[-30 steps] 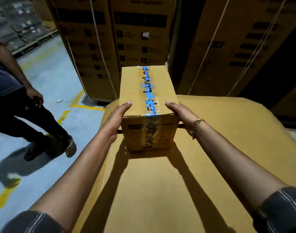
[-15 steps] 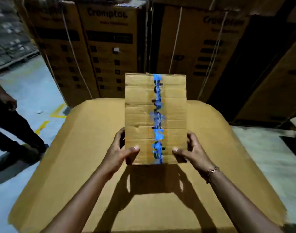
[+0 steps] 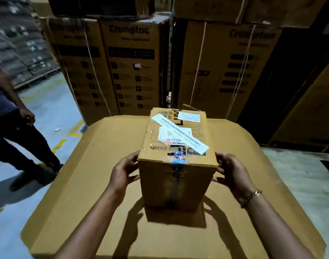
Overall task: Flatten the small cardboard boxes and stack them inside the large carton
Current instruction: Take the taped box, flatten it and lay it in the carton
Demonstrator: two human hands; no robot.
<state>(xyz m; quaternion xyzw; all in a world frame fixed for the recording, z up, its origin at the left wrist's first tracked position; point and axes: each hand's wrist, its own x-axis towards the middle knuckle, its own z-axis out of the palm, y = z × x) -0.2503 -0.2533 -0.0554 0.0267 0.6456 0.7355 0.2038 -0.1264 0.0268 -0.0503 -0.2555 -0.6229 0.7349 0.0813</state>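
Note:
A small cardboard box [image 3: 176, 165] stands on end on a broad flat cardboard sheet [image 3: 85, 184]. Its top face carries white shipping labels, and blue tape runs down the side facing me. My left hand [image 3: 122, 172] presses its left side near the top edge. On the opposite side my right hand [image 3: 231, 171], with a gold bracelet at the wrist, holds the box. The box is still whole, not flattened. No open large carton can be made out apart from the sheet under the box.
Tall strapped printed cartons [image 3: 133, 62] form a wall just behind the sheet. A person [image 3: 12, 128] in dark trousers stands on the grey floor at left, near yellow floor lines [image 3: 74, 131]. Bare floor shows at right [image 3: 300, 174].
I have turned the box between my hands: the blue-taped face that pointed up now faces me, and the labelled face is on top. The box rests lower on the sheet.

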